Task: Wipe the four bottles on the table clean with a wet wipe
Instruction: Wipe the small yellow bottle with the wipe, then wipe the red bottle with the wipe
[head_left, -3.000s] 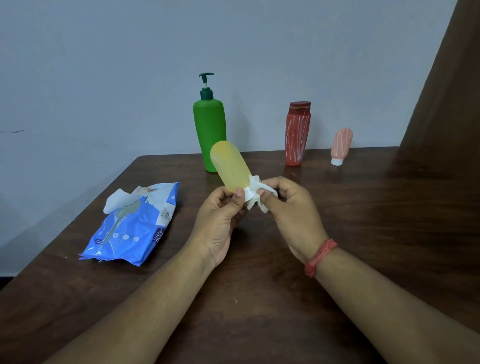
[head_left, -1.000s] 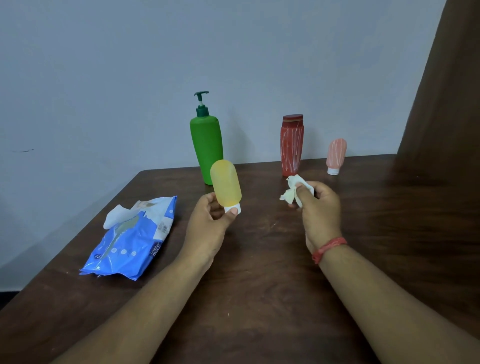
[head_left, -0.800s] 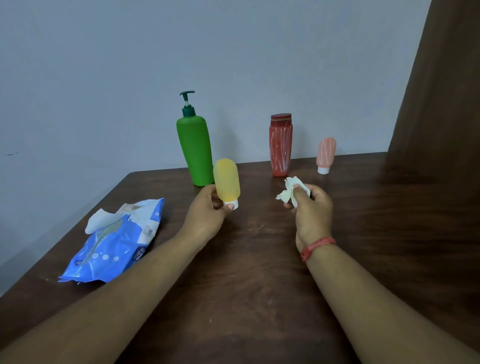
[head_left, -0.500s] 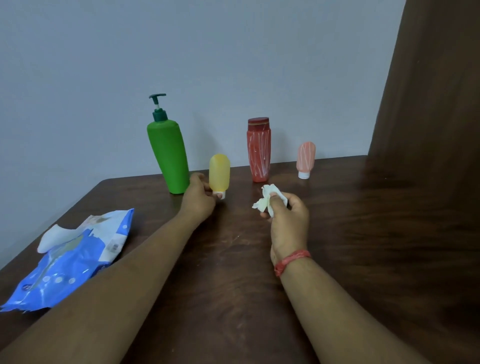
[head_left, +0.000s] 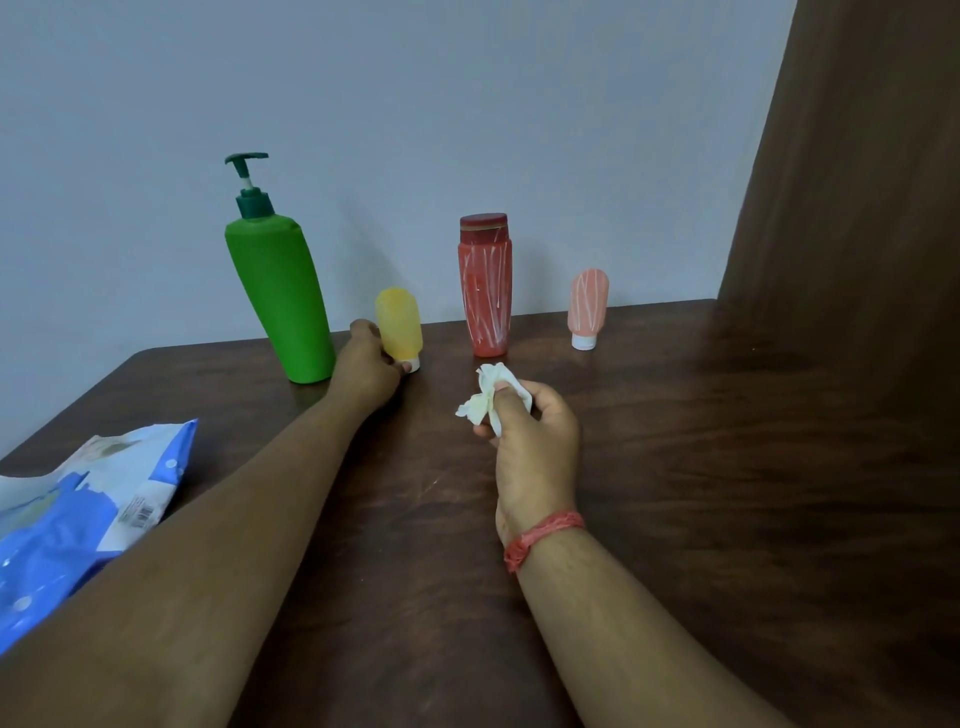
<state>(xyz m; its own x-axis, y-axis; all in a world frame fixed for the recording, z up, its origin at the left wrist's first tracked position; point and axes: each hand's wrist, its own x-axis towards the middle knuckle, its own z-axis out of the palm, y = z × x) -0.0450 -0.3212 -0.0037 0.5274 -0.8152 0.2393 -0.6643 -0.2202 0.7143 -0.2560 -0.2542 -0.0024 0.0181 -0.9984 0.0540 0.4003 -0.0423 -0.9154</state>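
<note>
My left hand (head_left: 366, 371) grips the small yellow bottle (head_left: 399, 322) near its white cap, holding it upright on the table between the tall green pump bottle (head_left: 278, 291) and the red bottle (head_left: 485, 286). A small pink bottle (head_left: 588, 306) stands cap-down further right. All four stand in a row near the wall. My right hand (head_left: 530, 441) hovers in front of the red bottle and pinches a crumpled white wet wipe (head_left: 488, 397).
A blue pack of wet wipes (head_left: 78, 519) lies at the left, partly under my left forearm. The dark wooden table (head_left: 727, 467) ends at a pale wall behind the bottles. A brown panel (head_left: 857, 182) rises at the right.
My left hand carried the yellow bottle away from me and stood it in the row by the green bottle. My right hand, still holding the wipe, parted from it and stayed in mid-table.
</note>
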